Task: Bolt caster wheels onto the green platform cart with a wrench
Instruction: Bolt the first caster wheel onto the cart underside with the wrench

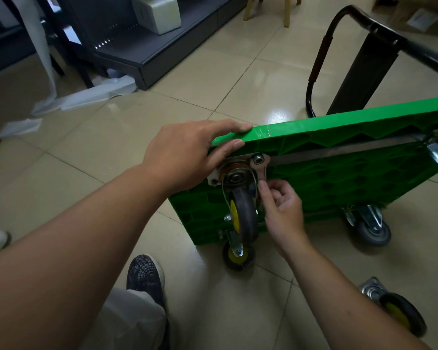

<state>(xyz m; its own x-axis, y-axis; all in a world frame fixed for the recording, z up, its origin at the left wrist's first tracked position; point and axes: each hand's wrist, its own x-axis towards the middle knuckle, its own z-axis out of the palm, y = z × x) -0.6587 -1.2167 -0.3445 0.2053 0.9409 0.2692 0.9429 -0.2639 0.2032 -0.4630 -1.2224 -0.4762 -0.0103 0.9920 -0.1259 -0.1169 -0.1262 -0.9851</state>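
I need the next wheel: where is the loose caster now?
In the head view, the loose caster lies on the floor at lower right, beside the right forearm, apart from the green cart.

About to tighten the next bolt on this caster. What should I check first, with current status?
1. Cart steadied: left hand rests on the upper edge of the green platform cart, which is tipped on its side: ok.
2. Upper corner nut on the caster plate: fitted, ok; tightness cannot tell.
3. Corner under the right hand: fingertips cover the fastener: cannot tell.
4. Wrench at hand: none in view: not ok.
5. Spare caster lies on the floor, apart from the cart: ok.
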